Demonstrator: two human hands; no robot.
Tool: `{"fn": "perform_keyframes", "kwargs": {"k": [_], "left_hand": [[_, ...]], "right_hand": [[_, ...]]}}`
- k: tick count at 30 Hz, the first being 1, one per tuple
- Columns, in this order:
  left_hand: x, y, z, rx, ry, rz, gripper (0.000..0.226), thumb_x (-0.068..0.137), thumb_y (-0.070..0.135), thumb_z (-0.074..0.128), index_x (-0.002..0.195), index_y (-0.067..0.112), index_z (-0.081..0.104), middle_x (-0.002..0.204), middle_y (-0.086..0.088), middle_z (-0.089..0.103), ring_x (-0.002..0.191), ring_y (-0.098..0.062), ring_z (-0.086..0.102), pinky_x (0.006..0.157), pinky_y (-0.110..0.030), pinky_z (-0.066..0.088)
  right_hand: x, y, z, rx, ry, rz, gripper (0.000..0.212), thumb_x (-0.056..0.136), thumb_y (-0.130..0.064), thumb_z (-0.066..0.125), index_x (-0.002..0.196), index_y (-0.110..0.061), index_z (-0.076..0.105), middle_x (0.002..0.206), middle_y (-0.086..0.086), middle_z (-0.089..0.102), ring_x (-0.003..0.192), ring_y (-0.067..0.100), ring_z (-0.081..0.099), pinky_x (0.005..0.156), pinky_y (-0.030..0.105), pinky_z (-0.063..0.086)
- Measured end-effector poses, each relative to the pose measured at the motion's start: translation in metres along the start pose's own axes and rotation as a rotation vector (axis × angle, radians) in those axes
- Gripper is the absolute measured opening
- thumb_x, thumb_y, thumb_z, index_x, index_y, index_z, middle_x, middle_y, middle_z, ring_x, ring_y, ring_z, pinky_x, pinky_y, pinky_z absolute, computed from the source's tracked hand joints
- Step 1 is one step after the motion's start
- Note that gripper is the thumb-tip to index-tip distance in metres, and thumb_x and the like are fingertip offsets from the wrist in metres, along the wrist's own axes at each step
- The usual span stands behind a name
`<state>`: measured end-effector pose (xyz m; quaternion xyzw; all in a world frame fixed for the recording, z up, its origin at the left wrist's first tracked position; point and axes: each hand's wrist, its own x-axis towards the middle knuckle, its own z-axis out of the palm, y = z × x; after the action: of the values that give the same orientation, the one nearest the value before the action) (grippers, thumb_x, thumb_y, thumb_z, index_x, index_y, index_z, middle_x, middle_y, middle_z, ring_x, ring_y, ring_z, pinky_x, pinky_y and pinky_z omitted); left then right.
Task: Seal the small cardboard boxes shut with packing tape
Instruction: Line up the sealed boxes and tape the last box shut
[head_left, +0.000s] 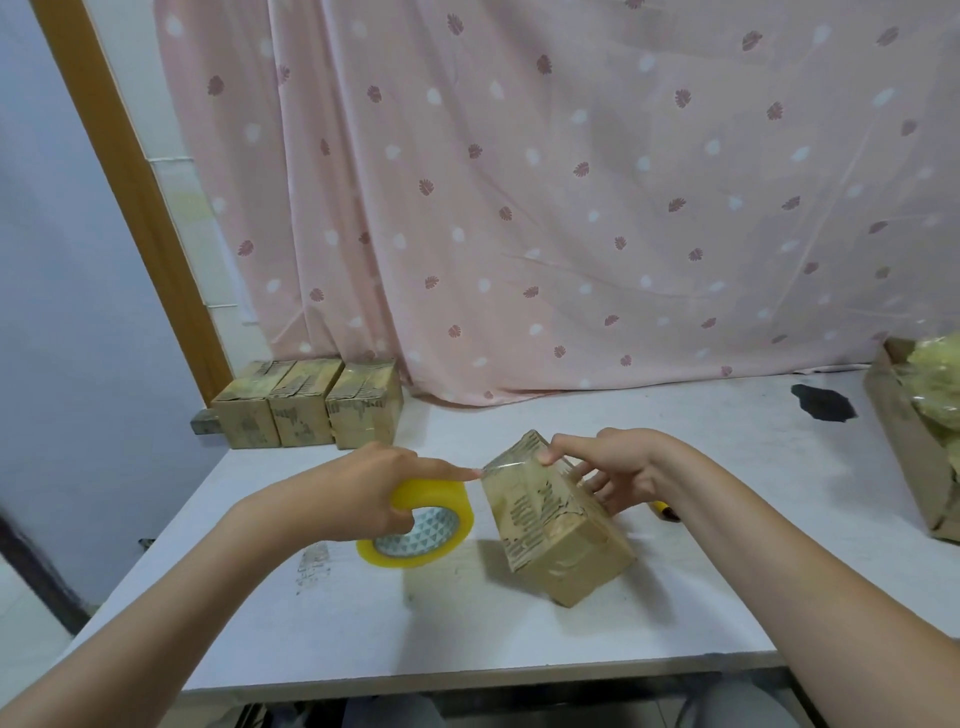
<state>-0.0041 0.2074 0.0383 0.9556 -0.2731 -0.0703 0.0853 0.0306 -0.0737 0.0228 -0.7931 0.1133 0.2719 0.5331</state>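
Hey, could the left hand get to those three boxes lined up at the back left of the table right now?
Probably not yet: the left hand grips the tape roll, though the table toward the three boxes looks free.

Yellow tape roll (418, 519) with triangle-patterned core, brown cardboard box (556, 525), pink leaf-print curtain (571, 197), white table (467, 623)
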Motion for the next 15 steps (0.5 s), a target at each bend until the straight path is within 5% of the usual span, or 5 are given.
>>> {"fn": "perform_keyframes", "kwargs": {"k": [4, 8, 12, 15], "left_hand": [[0.004, -0.002, 0.004, 0.003, -0.071, -0.068, 0.089, 0.085, 0.014, 0.063, 0.117, 0.089, 0.026, 0.108, -0.003, 0.064, 0.088, -0.029, 0.061, 0.072, -0.046, 0.054], [0.015, 0.006, 0.008, 0.028, -0.100, -0.072, 0.087, 0.085, 0.012, 0.061, 0.126, 0.082, 0.030, 0.097, -0.004, 0.061, 0.083, -0.029, 0.060, 0.068, -0.042, 0.052], [0.025, 0.014, 0.010, 0.047, -0.118, -0.056, 0.084, 0.084, 0.011, 0.062, 0.132, 0.075, 0.035, 0.086, 0.001, 0.057, 0.073, -0.019, 0.055, 0.061, -0.034, 0.048], [0.030, 0.017, 0.014, 0.017, -0.105, -0.034, 0.088, 0.083, 0.012, 0.061, 0.129, 0.080, 0.030, 0.090, -0.002, 0.061, 0.074, -0.022, 0.058, 0.061, -0.036, 0.051]], "right_hand": [[0.001, 0.002, -0.001, -0.002, -0.043, -0.004, 0.076, 0.055, -0.039, 0.083, 0.114, 0.003, 0.059, 0.093, 0.018, 0.066, 0.076, 0.032, 0.065, 0.083, 0.044, 0.056], [0.006, 0.010, -0.007, 0.098, -0.070, 0.014, 0.065, 0.074, -0.033, 0.078, 0.119, 0.008, 0.056, 0.087, 0.019, 0.068, 0.067, 0.029, 0.065, 0.078, 0.041, 0.058], [0.007, 0.015, -0.012, 0.166, -0.100, 0.045, 0.058, 0.076, -0.031, 0.075, 0.116, 0.007, 0.055, 0.084, 0.015, 0.058, 0.058, 0.020, 0.044, 0.068, 0.032, 0.055], [0.004, 0.012, -0.021, -0.002, -0.034, 0.040, 0.074, 0.063, -0.033, 0.077, 0.121, 0.006, 0.054, 0.095, 0.018, 0.068, 0.066, 0.027, 0.058, 0.083, 0.038, 0.056]]}}
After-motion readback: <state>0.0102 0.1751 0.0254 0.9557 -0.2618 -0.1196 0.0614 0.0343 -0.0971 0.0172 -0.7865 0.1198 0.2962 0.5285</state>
